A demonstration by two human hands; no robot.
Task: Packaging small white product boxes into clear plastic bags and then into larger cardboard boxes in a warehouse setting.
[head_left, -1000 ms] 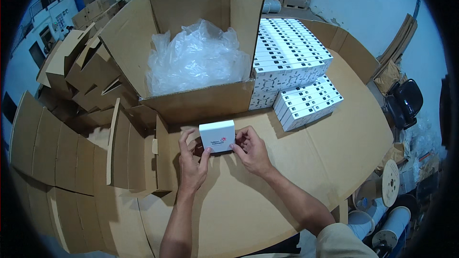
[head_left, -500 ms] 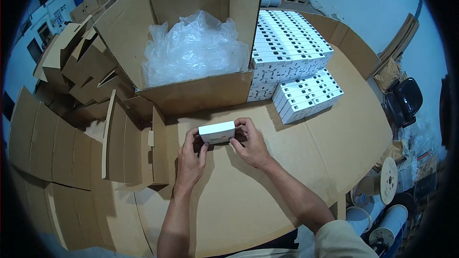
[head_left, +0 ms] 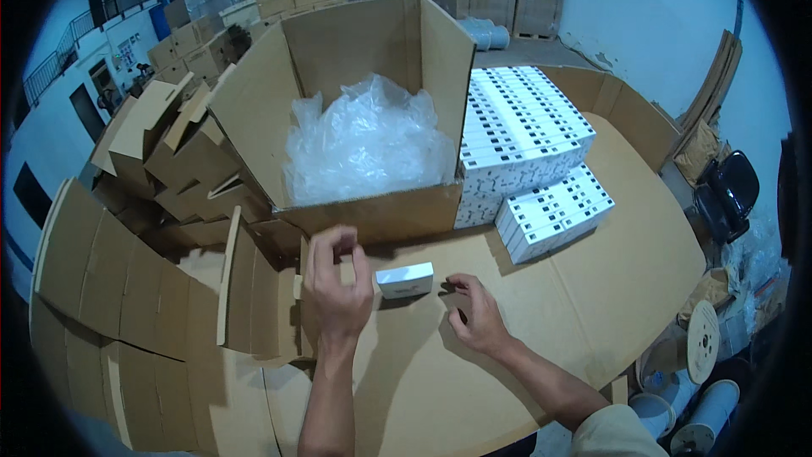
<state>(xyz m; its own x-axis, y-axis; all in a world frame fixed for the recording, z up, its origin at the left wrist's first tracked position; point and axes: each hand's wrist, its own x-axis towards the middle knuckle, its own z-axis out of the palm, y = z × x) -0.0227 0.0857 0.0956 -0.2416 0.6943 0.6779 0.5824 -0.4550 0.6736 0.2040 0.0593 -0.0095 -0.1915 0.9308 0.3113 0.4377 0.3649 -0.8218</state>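
Note:
A small white box [head_left: 405, 282] stands on its long edge on the cardboard-covered table, between my two hands. Neither hand touches it. My left hand [head_left: 338, 288] is raised to its left, near the large open carton, with fingers bent and the thumb apart; it is open and holds nothing. To the box's right, my right hand [head_left: 477, 315] hovers low over the cardboard, thumb and fingers parted in a loose curve, open and without anything in it.
A big carton [head_left: 372, 218] holding crumpled clear plastic bags [head_left: 368, 148] stands ahead. Stacked white boxes [head_left: 529, 131] rise to its right, with a lower block [head_left: 554, 211] in front. An open narrow carton [head_left: 266, 305] sits at left, beside folded cardboard [head_left: 127, 262].
Both hands have let go of the small white box, which now stands on the table. My left hand has lifted away and my right hand has drawn rightward. The view has tilted up.

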